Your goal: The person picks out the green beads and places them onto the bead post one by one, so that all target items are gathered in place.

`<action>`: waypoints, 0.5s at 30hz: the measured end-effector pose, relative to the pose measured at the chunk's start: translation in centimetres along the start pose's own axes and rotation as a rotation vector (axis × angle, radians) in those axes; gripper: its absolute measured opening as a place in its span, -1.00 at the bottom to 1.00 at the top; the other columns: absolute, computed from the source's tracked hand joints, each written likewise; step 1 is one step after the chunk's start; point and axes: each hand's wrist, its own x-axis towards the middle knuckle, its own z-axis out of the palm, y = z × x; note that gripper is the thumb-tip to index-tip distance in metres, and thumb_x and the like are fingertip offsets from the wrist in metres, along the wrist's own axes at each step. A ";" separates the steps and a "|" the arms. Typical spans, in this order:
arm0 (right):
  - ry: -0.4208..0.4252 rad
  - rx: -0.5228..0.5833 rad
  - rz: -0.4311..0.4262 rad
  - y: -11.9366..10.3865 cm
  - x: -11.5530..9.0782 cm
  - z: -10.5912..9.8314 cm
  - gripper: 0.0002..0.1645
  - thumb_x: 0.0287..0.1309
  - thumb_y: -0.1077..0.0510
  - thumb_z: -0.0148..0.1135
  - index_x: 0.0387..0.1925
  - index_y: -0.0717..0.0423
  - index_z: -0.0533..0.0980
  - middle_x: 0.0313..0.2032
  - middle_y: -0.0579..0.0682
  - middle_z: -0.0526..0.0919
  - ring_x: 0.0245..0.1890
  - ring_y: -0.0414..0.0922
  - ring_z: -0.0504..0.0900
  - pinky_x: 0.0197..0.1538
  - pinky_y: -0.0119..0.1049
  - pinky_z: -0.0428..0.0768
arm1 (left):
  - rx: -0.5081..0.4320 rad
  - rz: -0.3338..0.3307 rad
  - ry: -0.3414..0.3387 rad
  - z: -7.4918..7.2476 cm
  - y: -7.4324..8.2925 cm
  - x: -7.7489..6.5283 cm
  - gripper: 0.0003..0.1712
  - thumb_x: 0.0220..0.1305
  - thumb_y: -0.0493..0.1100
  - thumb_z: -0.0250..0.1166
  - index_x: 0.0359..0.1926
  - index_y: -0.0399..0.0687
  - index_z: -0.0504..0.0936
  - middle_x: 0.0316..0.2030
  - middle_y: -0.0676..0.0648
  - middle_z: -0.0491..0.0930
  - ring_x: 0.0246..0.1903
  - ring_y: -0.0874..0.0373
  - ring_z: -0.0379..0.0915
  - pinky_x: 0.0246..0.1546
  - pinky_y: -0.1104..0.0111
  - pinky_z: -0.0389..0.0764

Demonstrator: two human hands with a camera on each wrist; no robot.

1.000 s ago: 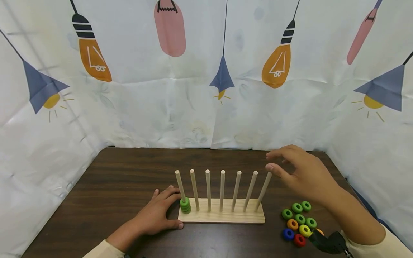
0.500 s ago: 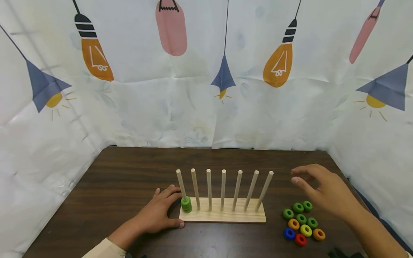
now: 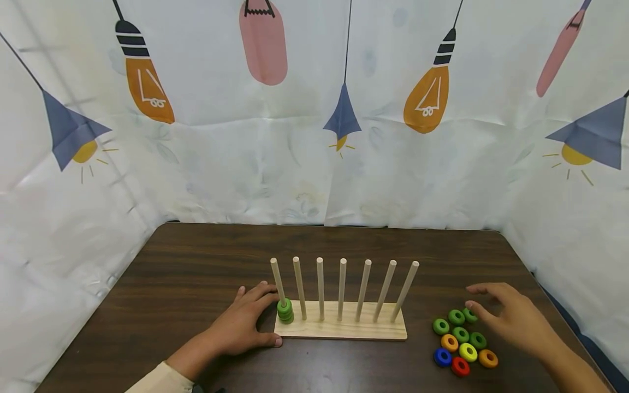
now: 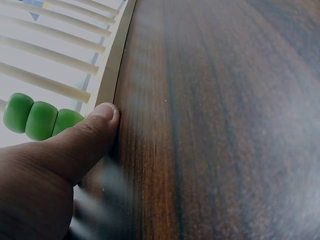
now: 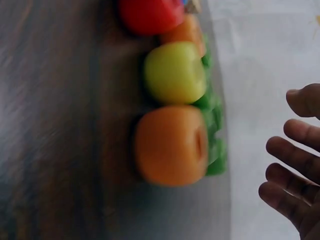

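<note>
**Left hand (image 3: 241,322) holds the peg board (image 3: 344,328); right hand (image 3: 516,316) stands free**

Your right hand is to the right of the peg board, well apart from it, with nothing in its hold. Its fingers are loosely bent and the thumb stands away from them. In the head view the thumb tip lies just over the rearmost green ring; you cannot tell whether they touch.

Your left hand grips the peg board's left end, spread moderately wide: the thumb presses the front corner and the fingers reach round toward the back edge. A cream sleeve (image 3: 169,379) covers that forearm.

The peg board carries a row of seven upright wooden pegs (image 3: 342,289). At least three stacked green rings (image 3: 285,312) sit low on its leftmost peg.

To the right of the peg board lies a loose cluster: five loose green rings (image 3: 462,339) toward the back, an orange ring (image 3: 447,347) and a yellow ring (image 3: 467,358) ahead of them, a blue ring (image 3: 439,362) and a red ring (image 3: 459,372) at the front, and a second orange ring (image 3: 486,364) at the far right.

Beneath the peg board is the dark wood-grain worktop (image 3: 211,262); behind it hangs a pale cloth (image 3: 236,164) printed with lamps and bulbs.
</note>
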 end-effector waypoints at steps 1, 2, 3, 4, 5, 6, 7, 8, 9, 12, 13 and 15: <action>0.000 0.000 0.003 0.3 -0.1 0.2 -0.51 0.30 -0.11 0.40 0.09 0.12 0.64 0.08 0.28 0.60 0.08 0.37 0.55 -0.09 0.32 0.57 | 0.000 0.001 0.000 0.0 0.0 0.0 -0.03 0.06 0.41 0.49 0.39 0.08 0.48 0.48 -0.07 0.26 0.53 -0.22 -0.02 0.40 -0.37 -0.11; -0.001 0.002 0.005 0.6 -0.2 0.4 -0.51 0.30 -0.11 0.41 0.08 0.12 0.64 0.07 0.26 0.61 0.08 0.36 0.55 -0.07 0.33 0.56 | -0.001 0.001 0.000 0.0 -0.1 0.0 -0.03 0.06 0.41 0.49 0.39 0.08 0.48 0.48 -0.07 0.25 0.53 -0.22 -0.02 0.40 -0.38 -0.11; -0.003 0.004 0.005 0.9 -0.3 0.6 -0.51 0.29 -0.12 0.42 0.07 0.13 0.64 0.07 0.25 0.62 0.08 0.35 0.55 -0.07 0.32 0.57 | -0.002 0.002 0.000 0.1 -0.1 0.0 -0.03 0.06 0.41 0.49 0.40 0.08 0.48 0.48 -0.07 0.25 0.53 -0.22 -0.02 0.40 -0.38 -0.11; -0.005 0.006 0.005 1.2 -0.3 0.9 -0.51 0.28 -0.12 0.43 0.07 0.12 0.64 0.06 0.23 0.62 0.07 0.34 0.56 -0.06 0.31 0.57 | -0.002 0.003 0.000 0.1 -0.1 0.0 -0.03 0.06 0.42 0.49 0.40 0.08 0.48 0.48 -0.06 0.26 0.53 -0.22 -0.02 0.40 -0.38 -0.12; -0.006 0.007 0.001 1.5 -0.4 1.0 -0.51 0.27 -0.12 0.43 0.06 0.12 0.65 0.05 0.22 0.63 0.06 0.32 0.57 -0.06 0.30 0.58 | -0.003 0.003 0.000 0.1 -0.1 0.0 -0.03 0.06 0.42 0.49 0.40 0.08 0.48 0.48 -0.06 0.26 0.53 -0.22 -0.02 0.40 -0.38 -0.12; -0.009 0.010 -0.004 1.8 -0.4 1.2 -0.52 0.26 -0.10 0.45 0.05 0.12 0.65 0.04 0.20 0.64 0.06 0.31 0.57 -0.06 0.29 0.59 | -0.003 0.003 0.001 0.1 -0.1 0.0 -0.03 0.06 0.42 0.48 0.40 0.08 0.48 0.48 -0.06 0.25 0.53 -0.21 -0.02 0.40 -0.38 -0.12; -0.012 0.013 -0.009 2.0 -0.4 1.4 -0.53 0.25 -0.09 0.46 0.05 0.11 0.65 0.04 0.18 0.64 0.06 0.30 0.58 -0.05 0.28 0.59 | -0.003 0.003 0.001 0.1 -0.1 0.0 -0.03 0.06 0.42 0.48 0.40 0.08 0.48 0.48 -0.06 0.25 0.53 -0.21 -0.02 0.40 -0.38 -0.12; -0.015 0.015 -0.014 2.3 -0.4 1.5 -0.54 0.24 -0.08 0.47 0.04 0.11 0.65 0.03 0.16 0.65 0.06 0.29 0.57 -0.04 0.28 0.59 | -0.004 0.002 0.001 0.1 -0.1 0.0 -0.03 0.06 0.42 0.49 0.40 0.08 0.48 0.48 -0.06 0.25 0.53 -0.21 -0.02 0.40 -0.38 -0.12; -0.022 0.013 -0.014 2.5 -0.4 1.6 -0.54 0.23 -0.07 0.47 0.04 0.10 0.65 0.03 0.15 0.65 0.06 0.29 0.57 -0.05 0.28 0.59 | -0.003 0.002 0.001 0.1 -0.1 0.0 -0.03 0.06 0.42 0.49 0.40 0.08 0.48 0.48 -0.06 0.25 0.53 -0.21 -0.02 0.40 -0.38 -0.12; -0.048 0.018 -0.011 3.1 -0.5 2.0 -0.56 0.21 -0.06 0.49 0.03 0.08 0.66 0.03 0.11 0.65 0.07 0.29 0.57 -0.03 0.29 0.58 | -0.006 0.001 0.001 0.0 0.0 0.0 -0.02 0.06 0.42 0.49 0.40 0.07 0.48 0.48 -0.06 0.25 0.53 -0.22 -0.03 0.40 -0.38 -0.12; -0.057 0.014 -0.007 3.3 -0.5 2.1 -0.56 0.20 -0.07 0.49 0.02 0.07 0.66 0.02 0.10 0.66 0.07 0.29 0.56 -0.03 0.30 0.57 | -0.008 0.001 0.000 0.0 0.0 0.0 -0.03 0.06 0.41 0.49 0.39 0.06 0.49 0.48 -0.07 0.25 0.53 -0.22 -0.02 0.40 -0.38 -0.12; -0.074 0.009 0.002 3.6 -0.5 2.3 -0.55 0.18 -0.09 0.50 0.00 0.05 0.67 0.01 0.08 0.67 0.08 0.30 0.56 -0.01 0.32 0.55 | -0.010 0.002 -0.001 0.0 0.0 0.0 -0.04 0.06 0.41 0.49 0.39 0.06 0.49 0.47 -0.07 0.26 0.53 -0.23 -0.02 0.40 -0.38 -0.12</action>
